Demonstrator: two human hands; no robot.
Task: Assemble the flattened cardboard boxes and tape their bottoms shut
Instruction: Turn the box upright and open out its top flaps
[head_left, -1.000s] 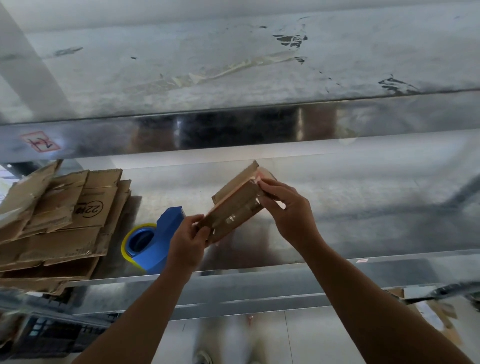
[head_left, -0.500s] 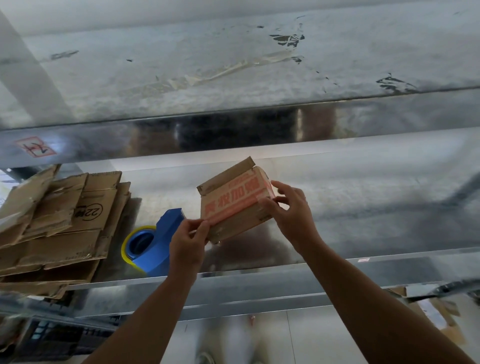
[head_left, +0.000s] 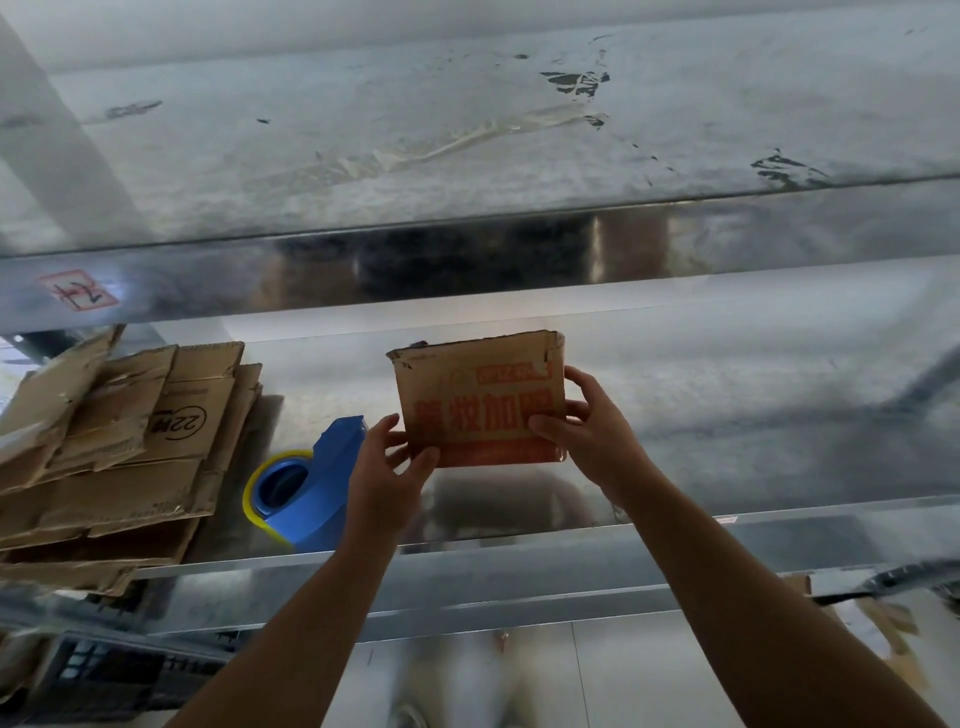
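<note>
The box (head_left: 478, 410) was held up by both hands just right of the dispenser (head_left: 317, 488). Its broad printed face was turned to the camera, with red characters running across the brown card. Its top edge was ragged, and a flap was bent back along it.

The left hand (head_left: 387, 467) pinched the box's lower left corner, thumb on the printed face and fingers curled behind. In view, this hand overlapped the dispenser's right side. The right hand (head_left: 587, 431), farther right of the dispenser, gripped the box's right edge. Its thumb pressed on the front over the last character and its fingers wrapped round the side. Whether the box's lower edge touched the shelf (head_left: 753, 415) could not be told. A dark blurred reflection lay under it on the metal.

The dispenser was blue and carried a roll of yellow-edged tape (head_left: 258, 486). It stood on that shelf near the front lip. Just left of the dispenser lay a stack (head_left: 119, 441) of flattened boxes, fanned out and overhanging the lip, one printed with a circled "22".

Above and beyond the dispenser ran an upper shelf (head_left: 467, 156), scuffed and marked with a pale streak. On its front edge, up and left of the dispenser, was a red sticker (head_left: 78, 290). Below and left of the dispenser a dark crate (head_left: 104, 675) showed, blurred.
</note>
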